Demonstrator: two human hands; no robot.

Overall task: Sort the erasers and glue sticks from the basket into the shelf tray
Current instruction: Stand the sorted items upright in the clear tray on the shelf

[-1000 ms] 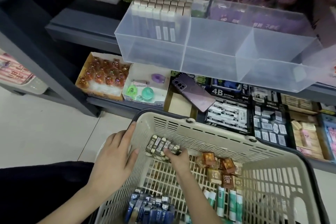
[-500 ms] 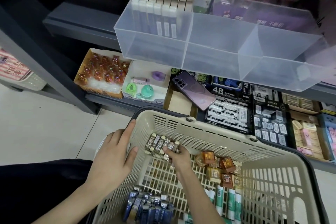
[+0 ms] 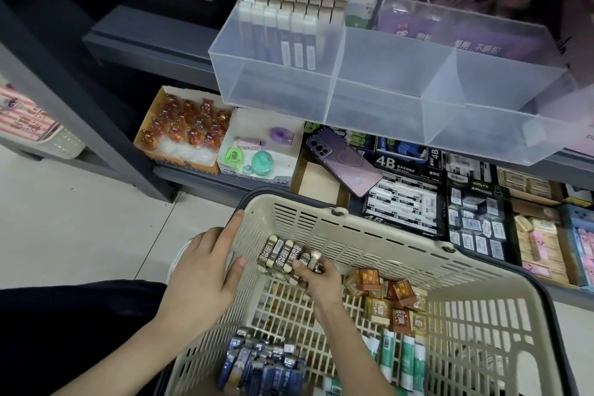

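In the basket's [image 3: 353, 235] far left corner, the right hand [image 3: 316, 278] clamps a bundle of 2B erasers [image 3: 283, 255], while the left hand [image 3: 205, 270] rests flat, fingers straight, on the left wall.

Matt beige plastic, slotted, is the basket [image 3: 385, 228] my left hand [image 3: 205, 280] rests on. The 2B erasers [image 3: 279, 252] my right hand [image 3: 319, 280] pinches wear glossy printed sleeves. The shelf tray [image 3: 379, 100] is clear, faintly frosted plastic; the orange erasers [image 3: 400, 291] shine in film.
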